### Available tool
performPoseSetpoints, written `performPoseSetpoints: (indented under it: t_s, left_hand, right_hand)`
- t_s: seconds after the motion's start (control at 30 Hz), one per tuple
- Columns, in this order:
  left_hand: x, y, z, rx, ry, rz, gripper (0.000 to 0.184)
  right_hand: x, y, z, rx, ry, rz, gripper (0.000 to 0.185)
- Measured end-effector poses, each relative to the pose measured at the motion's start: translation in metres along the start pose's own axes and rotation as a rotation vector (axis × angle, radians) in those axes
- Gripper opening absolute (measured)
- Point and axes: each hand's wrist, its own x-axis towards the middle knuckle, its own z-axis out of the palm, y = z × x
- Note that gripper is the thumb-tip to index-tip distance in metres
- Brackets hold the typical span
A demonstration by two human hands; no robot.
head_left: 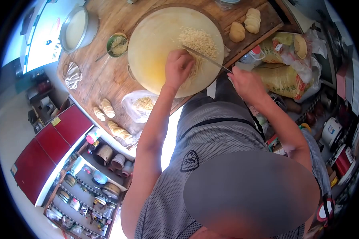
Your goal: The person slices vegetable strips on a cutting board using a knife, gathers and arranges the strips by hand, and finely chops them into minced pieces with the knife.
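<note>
A round pale cutting board (151, 44) lies on the wooden table. My right hand (243, 81) is closed round the handle of a knife (207, 59), whose blade reaches up and left over the board. Chopped pale pieces (199, 40) are heaped beyond the blade. On the near side of it, my left hand (179, 67) rests with bent fingers on pale strips (195, 71), partly hiding them. Whether its fingers grip any strips is too small to tell.
Left of the board stand a green bowl (117, 44) with a spoon and a metal basin (79, 30). A plastic bag (141, 105) and pale rolls (119, 130) lie near the front edge. Peeled pieces (237, 32) sit at the right, and sacks (279, 79) stand beside the table.
</note>
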Motion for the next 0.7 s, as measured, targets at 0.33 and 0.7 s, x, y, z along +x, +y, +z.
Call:
performPoseSetpoints:
  t_s: [0.33, 0.7]
  left_hand:
    - [0.005, 0.002, 0.001, 0.079, -0.019, 0.054, 0.013]
    - [0.003, 0.006, 0.003, 0.098, 0.013, 0.067, 0.013]
  right_hand:
    - [0.04, -0.009, 0.032, 0.002, -0.17, 0.008, 0.02]
    - [0.013, 0.018, 0.022, 0.029, -0.162, 0.044, 0.024]
